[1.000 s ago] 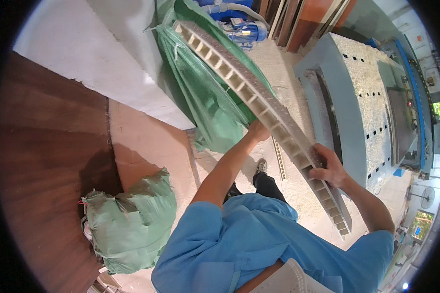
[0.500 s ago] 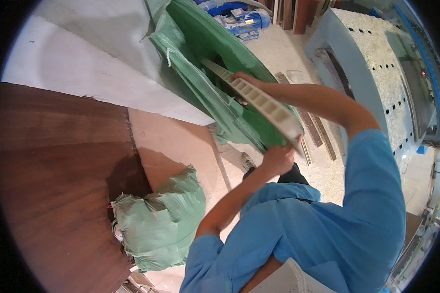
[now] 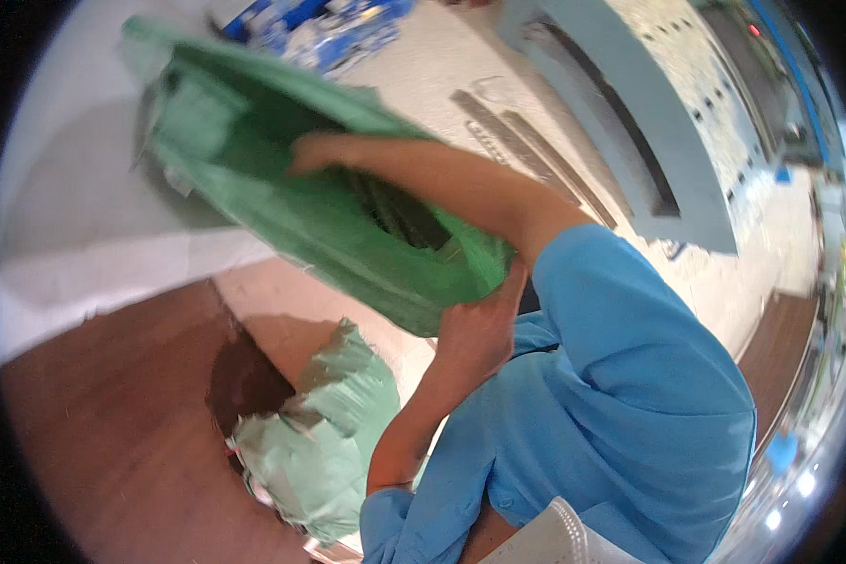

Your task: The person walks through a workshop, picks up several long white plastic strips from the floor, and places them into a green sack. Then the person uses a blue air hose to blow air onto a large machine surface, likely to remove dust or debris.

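A large green woven sack gapes open in front of me, its long mouth running from upper left to lower right. My left hand is closed on the rim at the sack's near end. My right hand reaches across the mouth towards its far end; motion smears the fingers, and what they hold, if anything, cannot be made out. Dark narrow pieces show inside the sack, partly hidden by my right forearm.
A stuffed green sack leans by brown boards at lower left. Long strips lie on the dusty floor beyond the sack. A grey-blue machine stands at right, blue motor-like equipment at the back, and a pale wall at left.
The pale, ribbed strip I held in both hands is out of sight. My right hand has moved left over the sack's mouth; my left now grips its rim. The view has shifted.
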The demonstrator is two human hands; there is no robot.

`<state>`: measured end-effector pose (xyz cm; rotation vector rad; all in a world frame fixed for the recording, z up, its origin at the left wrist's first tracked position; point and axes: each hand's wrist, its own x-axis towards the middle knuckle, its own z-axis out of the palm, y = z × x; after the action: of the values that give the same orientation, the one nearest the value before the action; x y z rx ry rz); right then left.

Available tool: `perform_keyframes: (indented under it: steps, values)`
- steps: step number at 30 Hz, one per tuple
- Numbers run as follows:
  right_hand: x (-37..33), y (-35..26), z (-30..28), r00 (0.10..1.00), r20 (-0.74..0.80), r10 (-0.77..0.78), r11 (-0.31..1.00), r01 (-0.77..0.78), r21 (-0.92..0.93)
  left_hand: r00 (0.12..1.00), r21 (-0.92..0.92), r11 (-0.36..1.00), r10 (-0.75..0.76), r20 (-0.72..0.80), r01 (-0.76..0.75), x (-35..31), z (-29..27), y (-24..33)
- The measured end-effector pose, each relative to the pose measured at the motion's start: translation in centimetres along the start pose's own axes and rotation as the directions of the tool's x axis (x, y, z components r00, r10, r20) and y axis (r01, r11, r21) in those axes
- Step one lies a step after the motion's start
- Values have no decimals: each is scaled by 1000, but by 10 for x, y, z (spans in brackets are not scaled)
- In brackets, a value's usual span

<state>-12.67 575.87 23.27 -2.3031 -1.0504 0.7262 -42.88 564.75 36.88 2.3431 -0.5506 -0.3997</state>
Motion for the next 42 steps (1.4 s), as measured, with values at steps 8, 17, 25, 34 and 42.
perform_keyframes:
  steps: [8, 17, 25, 34, 42]
  values:
    - [-242, -17, -94, 588, -763, -268, 622, 711, 329, 996, 81, 994, -62, -60, 66, 39, -23, -2]
    - [-441, 455, 161, 316, -67, 946, 258, -613, 747, 749, 238, 803, -341, -568, 547, 141, 7, 21]
    - [-564, 844, 458, 103, 33, 994, 98, -988, 119, 308, 9, 435, -622, -720, 900, 129, 133, -74]
    - [-577, 1030, 531, 181, -220, 959, 199, -978, 63, 239, 336, 29, -760, -605, 941, 204, 203, -135]
    - [-608, 864, 401, 252, -79, 964, 257, -964, 64, 472, 401, 267, -643, -603, 876, 186, 195, -172]
